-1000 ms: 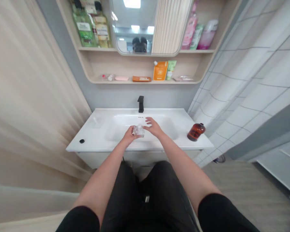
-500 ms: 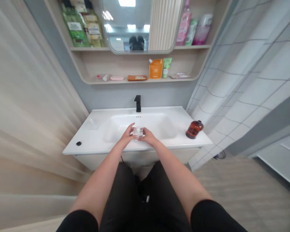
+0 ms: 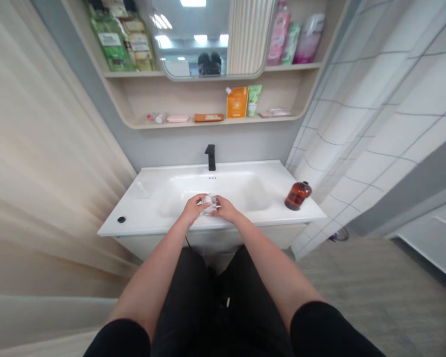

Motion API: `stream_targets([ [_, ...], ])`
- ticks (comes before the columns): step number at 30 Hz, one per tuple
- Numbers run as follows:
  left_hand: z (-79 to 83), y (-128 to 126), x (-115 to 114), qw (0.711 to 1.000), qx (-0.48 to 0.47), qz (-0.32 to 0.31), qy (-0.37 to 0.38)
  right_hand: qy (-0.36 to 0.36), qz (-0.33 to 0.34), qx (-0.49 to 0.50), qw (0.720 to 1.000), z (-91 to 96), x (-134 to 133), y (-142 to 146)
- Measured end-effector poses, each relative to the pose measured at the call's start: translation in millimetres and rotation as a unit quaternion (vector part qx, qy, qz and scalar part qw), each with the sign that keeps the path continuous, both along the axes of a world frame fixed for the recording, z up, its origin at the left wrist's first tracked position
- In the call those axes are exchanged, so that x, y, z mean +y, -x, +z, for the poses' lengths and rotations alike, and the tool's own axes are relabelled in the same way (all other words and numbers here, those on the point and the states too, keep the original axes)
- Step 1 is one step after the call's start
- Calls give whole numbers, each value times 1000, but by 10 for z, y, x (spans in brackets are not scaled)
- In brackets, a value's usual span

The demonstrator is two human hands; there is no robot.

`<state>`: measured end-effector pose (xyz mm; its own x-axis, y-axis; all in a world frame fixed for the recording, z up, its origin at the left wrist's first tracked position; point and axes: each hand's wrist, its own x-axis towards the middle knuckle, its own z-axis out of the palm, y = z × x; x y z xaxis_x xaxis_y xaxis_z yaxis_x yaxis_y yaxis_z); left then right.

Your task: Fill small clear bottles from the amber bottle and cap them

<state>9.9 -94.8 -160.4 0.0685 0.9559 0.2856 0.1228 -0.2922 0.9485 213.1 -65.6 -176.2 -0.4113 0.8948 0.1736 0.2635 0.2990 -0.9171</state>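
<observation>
A small clear glass object is held over the front part of the white sink. My left hand is closed round its left side. My right hand is closed on its right side, fingers curled over it. Both hands meet above the basin, in front of the black tap. What the clear object is exactly is too small to tell.
An amber bottle stands on the sink's right ledge. A small black cap lies on the left ledge. Shelves above hold an orange pouch and several bottles. A curtain hangs at left, a tiled wall at right.
My right hand came down from hovering open above the clear object and closed on it. Both hands drew slightly nearer to me.
</observation>
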Motion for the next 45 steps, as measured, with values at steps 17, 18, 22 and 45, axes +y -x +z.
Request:
stream_targets([
  [17, 22, -25, -14, 998, -58, -18, 23, 18, 29, 12, 999, 94, -45, -13],
  [18, 22, -25, -13, 998, -56, -19, 26, 16, 28, 11, 999, 98, -46, -12],
  [22, 25, -25, -9, 998, -58, -19, 23, 8, 27, 3, 1000, 103, -47, -10],
  [45, 36, -35, -25, 998, -55, -20, 30, 2, 16, -8, 1000, 62, -23, -14],
])
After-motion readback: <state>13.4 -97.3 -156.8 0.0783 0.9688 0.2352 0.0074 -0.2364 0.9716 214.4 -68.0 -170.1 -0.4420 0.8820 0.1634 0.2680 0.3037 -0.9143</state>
